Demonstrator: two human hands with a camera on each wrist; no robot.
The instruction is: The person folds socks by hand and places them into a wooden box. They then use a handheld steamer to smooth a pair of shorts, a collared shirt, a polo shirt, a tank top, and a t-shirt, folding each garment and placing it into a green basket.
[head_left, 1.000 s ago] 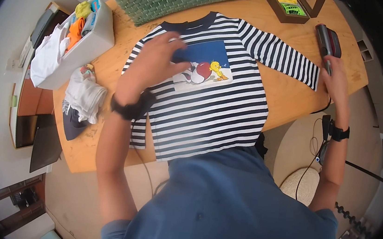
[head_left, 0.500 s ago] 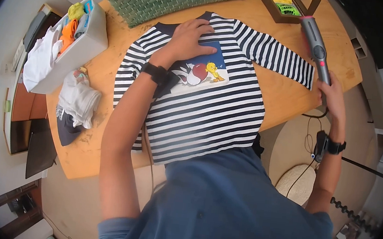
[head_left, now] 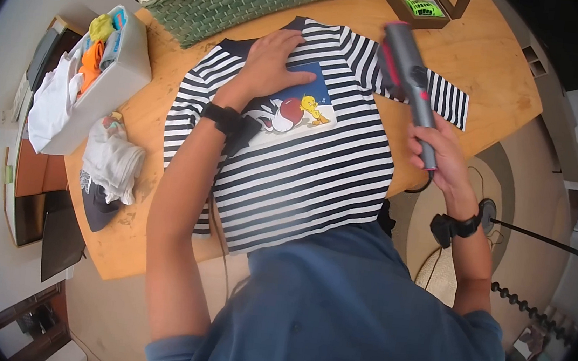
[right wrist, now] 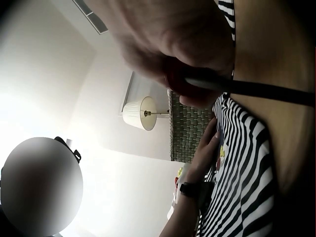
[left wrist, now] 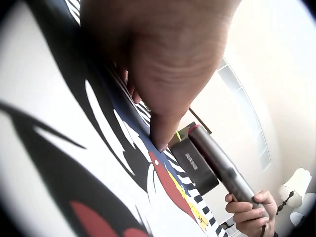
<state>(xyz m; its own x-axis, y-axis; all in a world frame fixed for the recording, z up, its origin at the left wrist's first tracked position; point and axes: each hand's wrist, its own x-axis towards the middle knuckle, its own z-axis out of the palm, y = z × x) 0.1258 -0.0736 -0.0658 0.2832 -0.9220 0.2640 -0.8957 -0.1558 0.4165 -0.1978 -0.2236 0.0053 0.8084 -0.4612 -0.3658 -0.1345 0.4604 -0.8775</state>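
Note:
A navy-and-white striped long-sleeved shirt lies spread on the wooden table, a cartoon print on its chest. My left hand rests on the upper chest, fingers extended and thumb over the print's blue part; in the left wrist view the thumb tip touches the fabric. My right hand grips the handle of a grey handheld garment steamer with a pink edge. Its head is above the sleeve at the right and overlaps it in the head view. A dark cord leaves the handle's end.
A green woven basket stands behind the collar. To the left are a white bin of clothes and a folded light garment on a dark one. A brown box with yellow packets sits at the back right.
My right hand has lifted the steamer from the table's right side and swung it left over the sleeve. My left hand has come down onto the shirt's chest.

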